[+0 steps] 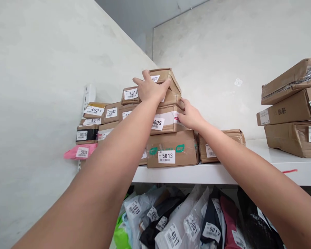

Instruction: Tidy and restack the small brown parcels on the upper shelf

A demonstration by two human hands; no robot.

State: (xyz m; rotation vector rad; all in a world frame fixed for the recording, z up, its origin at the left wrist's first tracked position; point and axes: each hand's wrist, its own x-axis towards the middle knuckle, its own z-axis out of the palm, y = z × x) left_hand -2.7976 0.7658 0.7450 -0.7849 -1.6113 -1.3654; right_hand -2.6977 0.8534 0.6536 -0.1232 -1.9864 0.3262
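Note:
My left hand (150, 88) grips the top cardboard parcel (168, 76) of a stack on a high white shelf (223, 173); its label reads partly "25". My right hand (191, 116) presses against the right end of the taped parcel labelled 0009 (166, 121), two layers lower. Under that sits a box labelled 5013 (172, 149). A parcel labelled 6019 (131, 95) lies just left of my left hand. Both forearms reach up from the bottom of the view.
More labelled parcels (4021 (93, 110), 2002 (112, 112)) and a pink bag 5020 (80, 151) fill the shelf's left end by the wall. A small box (230, 135) and three stacked cartons (292, 107) stand to the right. Bagged parcels (186, 221) crowd the shelf below.

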